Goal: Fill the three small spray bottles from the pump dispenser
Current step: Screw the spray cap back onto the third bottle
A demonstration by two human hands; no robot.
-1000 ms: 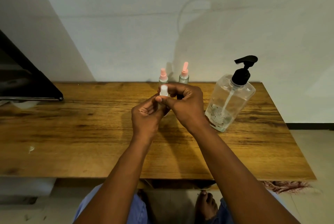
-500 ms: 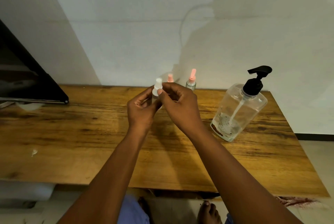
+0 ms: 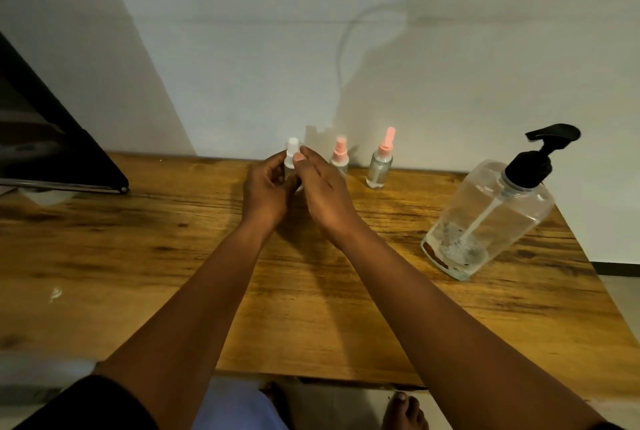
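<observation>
My left hand (image 3: 266, 187) grips the white-capped spray bottle (image 3: 292, 156), my right hand (image 3: 320, 187) pinching its cap; I have carried it from mid-counter (image 3: 138, 256) back toward the wall, beside the two pink-capped bottles (image 3: 338, 157) (image 3: 380, 166). That suggests it is capped. The pump dispenser (image 3: 491, 211) stands right.

A small clear bottle with a white cap (image 3: 292, 152) stands upright, held between two hands near the table's back edge, beside two upright pink-topped spray bottles (image 3: 339, 155) (image 3: 380, 162), while the large, nearly empty black-pump dispenser (image 3: 491, 211) stands well to their right.
</observation>
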